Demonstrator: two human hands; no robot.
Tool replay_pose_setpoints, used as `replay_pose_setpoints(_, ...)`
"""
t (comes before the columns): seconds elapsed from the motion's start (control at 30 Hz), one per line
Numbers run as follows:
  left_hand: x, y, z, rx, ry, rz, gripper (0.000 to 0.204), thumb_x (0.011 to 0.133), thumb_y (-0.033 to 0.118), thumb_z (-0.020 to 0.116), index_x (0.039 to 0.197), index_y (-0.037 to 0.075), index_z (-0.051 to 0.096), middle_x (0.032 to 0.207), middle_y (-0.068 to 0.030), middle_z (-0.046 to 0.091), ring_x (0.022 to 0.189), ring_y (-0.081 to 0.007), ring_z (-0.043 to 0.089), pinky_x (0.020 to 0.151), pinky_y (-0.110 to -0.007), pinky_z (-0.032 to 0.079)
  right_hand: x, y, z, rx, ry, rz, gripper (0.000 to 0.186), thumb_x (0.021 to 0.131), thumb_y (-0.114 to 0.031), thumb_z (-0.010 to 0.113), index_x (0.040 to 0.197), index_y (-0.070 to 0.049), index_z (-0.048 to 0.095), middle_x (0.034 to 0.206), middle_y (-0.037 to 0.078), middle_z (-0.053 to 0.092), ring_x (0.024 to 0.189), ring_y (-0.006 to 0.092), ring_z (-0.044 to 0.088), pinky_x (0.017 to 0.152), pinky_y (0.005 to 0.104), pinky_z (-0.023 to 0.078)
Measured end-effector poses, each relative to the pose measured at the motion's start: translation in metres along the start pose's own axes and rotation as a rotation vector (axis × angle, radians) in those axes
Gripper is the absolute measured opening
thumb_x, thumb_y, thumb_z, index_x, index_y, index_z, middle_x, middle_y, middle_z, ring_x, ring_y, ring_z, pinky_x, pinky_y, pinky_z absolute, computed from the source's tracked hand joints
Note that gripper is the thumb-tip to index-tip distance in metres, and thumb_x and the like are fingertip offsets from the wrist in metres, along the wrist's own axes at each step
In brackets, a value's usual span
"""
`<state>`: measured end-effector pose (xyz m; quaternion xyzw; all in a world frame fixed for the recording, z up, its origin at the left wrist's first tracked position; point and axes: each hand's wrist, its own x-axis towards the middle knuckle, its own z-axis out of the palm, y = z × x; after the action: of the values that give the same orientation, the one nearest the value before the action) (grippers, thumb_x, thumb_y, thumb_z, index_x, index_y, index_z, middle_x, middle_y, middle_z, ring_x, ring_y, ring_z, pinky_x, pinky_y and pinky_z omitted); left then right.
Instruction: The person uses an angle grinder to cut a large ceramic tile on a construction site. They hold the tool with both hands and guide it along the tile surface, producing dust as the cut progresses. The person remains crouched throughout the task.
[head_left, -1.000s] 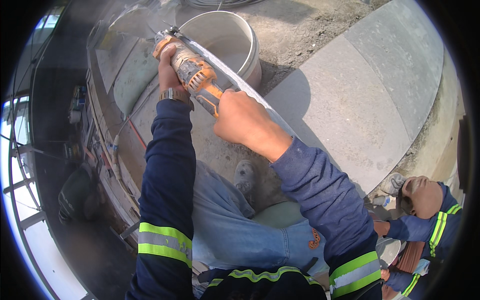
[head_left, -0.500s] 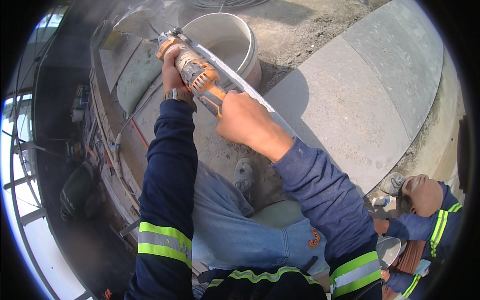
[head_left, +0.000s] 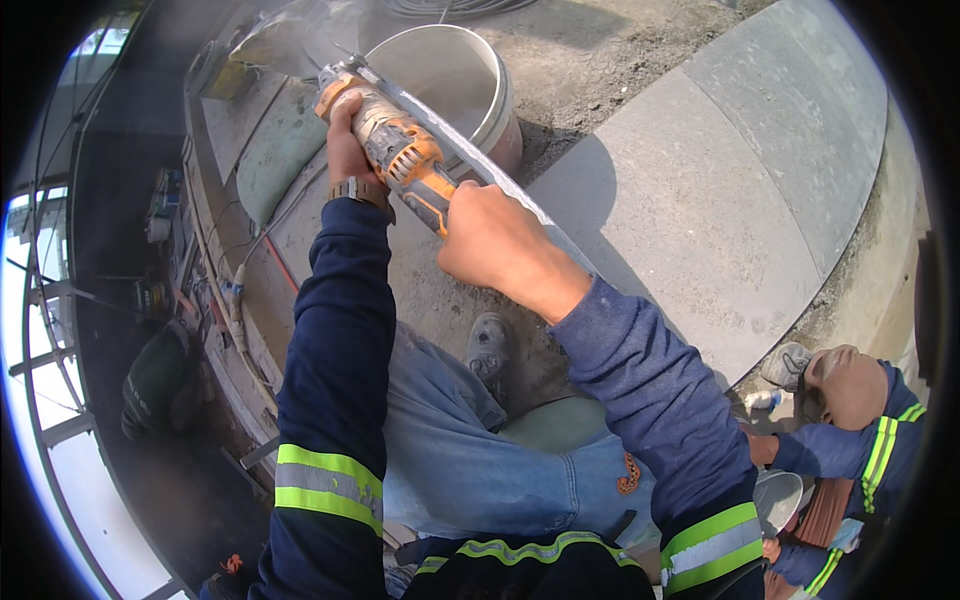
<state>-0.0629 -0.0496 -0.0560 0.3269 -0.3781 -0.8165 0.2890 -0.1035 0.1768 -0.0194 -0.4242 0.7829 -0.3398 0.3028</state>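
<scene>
My left hand (head_left: 348,145) is wrapped round the front body of an orange-and-grey power tool (head_left: 395,150), partly wound with tan tape. My right hand (head_left: 500,240) grips its rear handle. The tool's head points up and away, lying along the edge of a long, narrow, pale strip (head_left: 520,196) that runs diagonally toward me under my right forearm. Just beyond them stands a white bucket (head_left: 495,75). The tool's tip is small and hazy, so its contact with the strip is hard to tell.
A large grey slab (head_left: 760,210) lies at right. A co-worker (head_left: 855,445) is low at right; another person (head_left: 160,385) crouches at left. Hoses (head_left: 450,8), a cable (head_left: 240,300), a plastic bag (head_left: 290,40) and boards (head_left: 235,120) lie around, with window frames (head_left: 60,380) far left.
Both my hands and the tool have shifted a little to the right, with the grip unchanged. The co-worker's head on the right has moved slightly.
</scene>
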Motion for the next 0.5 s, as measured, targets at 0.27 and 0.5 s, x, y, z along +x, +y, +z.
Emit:
replay_pose_setpoints(0.27,-0.0056,-0.0016,0.0031,-0.005,-0.014,-0.022,0.048,0.087,0.03,0.061,0.122,-0.001,0.048,0.097,-0.0191,0.064,0.078,-0.0341,0.069,0.073,-0.049,0.061,-0.0067,0.0006,-0.0037,0.011,-0.006,0.01,0.026,0.072,-0.004,0.063,0.093,0.013,0.062,0.086,0.032,0.067,0.085,0.0452,0.068,0.077,0.0478,0.055)
replay_pose_setpoints(0.5,-0.0056,-0.0027,0.0023,-0.008,-0.033,-0.03,0.049,0.087,0.03,0.061,0.123,-0.001,0.046,0.097,-0.0198,0.064,0.078,-0.0353,0.069,0.073,-0.05,0.061,-0.0092,0.0008,-0.0038,-0.002,0.003,0.021,0.025,0.073,-0.004,0.063,0.092,0.013,0.062,0.086,0.032,0.067,0.085,0.0457,0.068,0.078,0.0482,0.055)
